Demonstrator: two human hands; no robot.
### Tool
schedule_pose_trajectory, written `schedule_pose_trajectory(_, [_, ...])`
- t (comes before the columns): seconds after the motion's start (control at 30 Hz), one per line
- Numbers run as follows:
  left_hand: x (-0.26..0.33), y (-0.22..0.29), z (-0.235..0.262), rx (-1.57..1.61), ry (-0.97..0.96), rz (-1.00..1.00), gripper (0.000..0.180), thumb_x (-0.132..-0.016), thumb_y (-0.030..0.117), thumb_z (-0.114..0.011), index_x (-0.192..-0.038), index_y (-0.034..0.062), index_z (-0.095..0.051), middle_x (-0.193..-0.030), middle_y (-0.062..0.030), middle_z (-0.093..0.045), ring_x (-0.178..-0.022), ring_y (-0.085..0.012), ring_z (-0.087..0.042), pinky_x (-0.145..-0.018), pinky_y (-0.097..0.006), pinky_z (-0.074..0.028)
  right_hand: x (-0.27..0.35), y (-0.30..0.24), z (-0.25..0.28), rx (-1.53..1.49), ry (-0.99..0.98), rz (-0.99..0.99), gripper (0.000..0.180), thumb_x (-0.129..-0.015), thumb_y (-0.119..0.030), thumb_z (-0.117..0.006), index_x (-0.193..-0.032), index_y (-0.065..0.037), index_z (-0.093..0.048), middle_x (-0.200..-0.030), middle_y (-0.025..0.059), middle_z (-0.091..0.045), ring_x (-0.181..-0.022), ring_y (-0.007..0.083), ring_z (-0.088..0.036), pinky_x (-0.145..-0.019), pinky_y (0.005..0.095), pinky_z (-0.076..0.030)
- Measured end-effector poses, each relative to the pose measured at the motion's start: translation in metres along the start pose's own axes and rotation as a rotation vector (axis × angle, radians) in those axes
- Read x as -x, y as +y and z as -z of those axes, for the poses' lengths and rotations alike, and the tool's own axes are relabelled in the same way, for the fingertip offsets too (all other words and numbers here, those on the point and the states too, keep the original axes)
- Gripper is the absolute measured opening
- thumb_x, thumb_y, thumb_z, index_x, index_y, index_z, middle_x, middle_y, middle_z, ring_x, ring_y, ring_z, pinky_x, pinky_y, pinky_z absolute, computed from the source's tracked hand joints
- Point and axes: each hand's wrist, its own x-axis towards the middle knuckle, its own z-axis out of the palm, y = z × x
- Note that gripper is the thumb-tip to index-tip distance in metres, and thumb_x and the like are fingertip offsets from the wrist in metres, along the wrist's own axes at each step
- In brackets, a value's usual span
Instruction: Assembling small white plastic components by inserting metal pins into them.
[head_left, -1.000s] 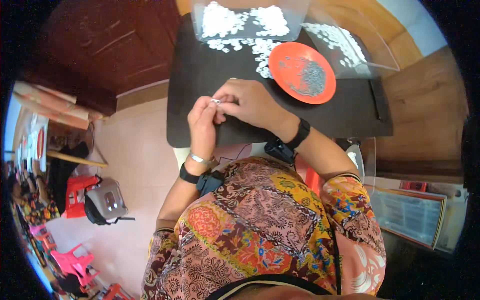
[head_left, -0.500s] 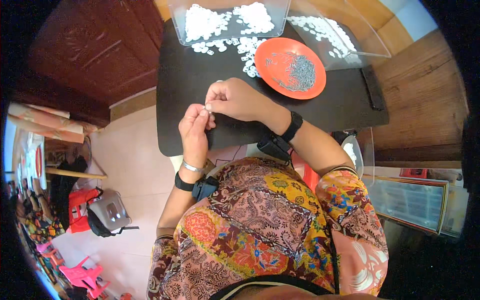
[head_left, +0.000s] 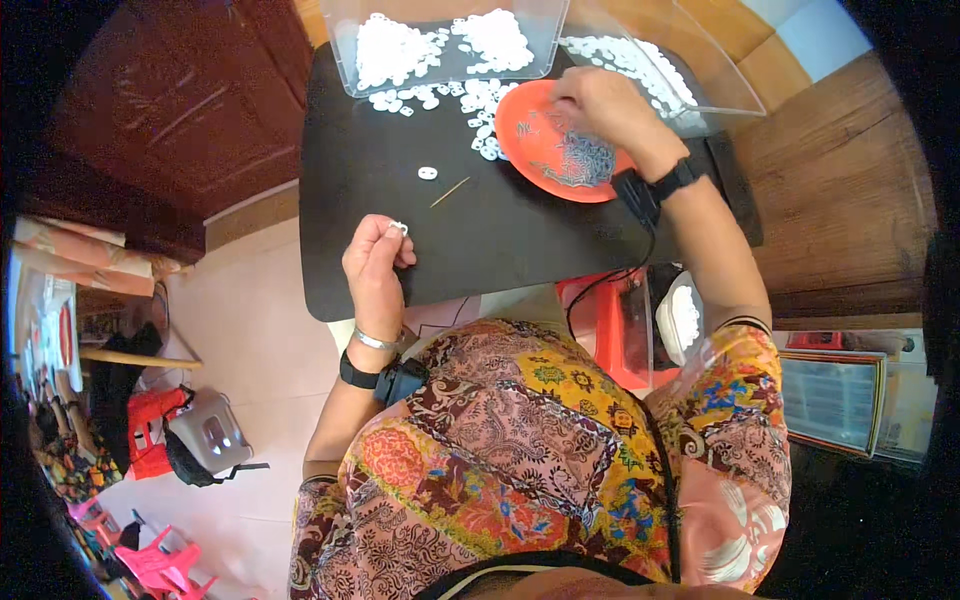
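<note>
Between the thumb and fingers of my left hand point(head_left: 375, 262), near the table's front left, is a small white plastic piece point(head_left: 399, 229). My right hand point(head_left: 608, 105) is above the orange plate point(head_left: 520, 160), fingertips drawn together near its far rim; whatever they pinch, if anything, is too small to make out. Small grey metal pins or screws point(head_left: 585, 163) lie heaped on the plate, partly covered by that hand. A single white oval piece with holes point(head_left: 428, 173) rests on the dark table, beside a thin pointed stick point(head_left: 450, 192).
At the table's far side, a clear plastic box point(head_left: 455, 78) holds many white pieces, with more scattered before it. Another clear container point(head_left: 735, 100) with white pieces stands far right. A wooden panel point(head_left: 840, 190) rises along the right. A cable hangs from my right wrist strap.
My right hand has left my left hand and moved right and away, over the plate. The oval piece and the stick now show on the table. My left hand keeps its white piece.
</note>
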Motion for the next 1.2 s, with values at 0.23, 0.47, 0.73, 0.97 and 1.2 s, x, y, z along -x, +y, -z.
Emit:
schedule_pose_trajectory(0.23, [0.0,0.0,-0.001,0.016,0.001,0.0,0.013,-0.09,0.011,-0.049,-0.078,0.0063,-0.053,-0.066,0.0019,-0.05,-0.06,-0.005,-0.044,-0.056,-0.019,-0.034,-0.005,0.021,-0.025,0.093,-0.082,0.264,0.008,-0.07,-0.014,-0.062,-0.071,-0.007,-0.065,-0.07,0.0143,-0.062,-0.072,0.0336,-0.062,-0.061,0.0428,-0.049])
schedule_pose_trajectory(0.47, [0.0,0.002,-0.002,0.013,0.006,0.02,0.013,-0.09,0.01,-0.048,-0.079,0.0057,-0.053,-0.066,0.0018,-0.051,-0.06,-0.0049,-0.044,-0.056,-0.018,-0.034,-0.017,0.016,-0.036,0.158,-0.122,0.415,0.008,-0.071,-0.012,-0.059,-0.068,-0.008,-0.064,-0.07,0.0146,-0.063,-0.069,0.0332,-0.062,-0.06,0.0424,-0.05])
schedule_pose_trajectory(0.73, [0.0,0.001,-0.001,0.03,0.036,0.029,0.013,-0.09,0.01,-0.048,-0.079,0.0053,-0.053,-0.067,0.0013,-0.051,-0.06,-0.0053,-0.044,-0.056,-0.019,-0.035,-0.012,0.006,-0.022,-0.209,-0.142,-0.043,0.011,-0.076,-0.011,-0.054,-0.08,-0.003,-0.061,-0.069,0.0127,-0.062,-0.065,0.028,-0.061,-0.058,0.0383,-0.047])
schedule_pose_trajectory(0.97, [0.001,0.002,0.0,0.05,0.033,0.05,0.013,-0.09,0.01,-0.049,-0.08,0.005,-0.053,-0.067,0.0014,-0.051,-0.06,-0.0051,-0.044,-0.056,-0.019,-0.036,-0.002,-0.028,-0.01,-1.127,-0.058,-0.321,0.016,-0.091,-0.013,-0.054,-0.1,-0.002,-0.061,-0.08,-0.0022,-0.056,-0.076,0.0053,-0.052,-0.069,0.0221,-0.045])
schedule_pose_trajectory(1.2, [0.0,0.001,0.0,0.055,0.028,0.032,0.011,-0.091,0.01,-0.049,-0.082,0.0057,-0.053,-0.069,0.0019,-0.052,-0.06,-0.0049,-0.045,-0.056,-0.019,-0.037,-0.007,-0.116,-0.014,-1.402,-0.19,-0.13,0.015,-0.091,-0.013,-0.055,-0.099,-0.001,-0.061,-0.079,-0.001,-0.057,-0.072,0.0067,-0.053,-0.068,0.021,-0.045])
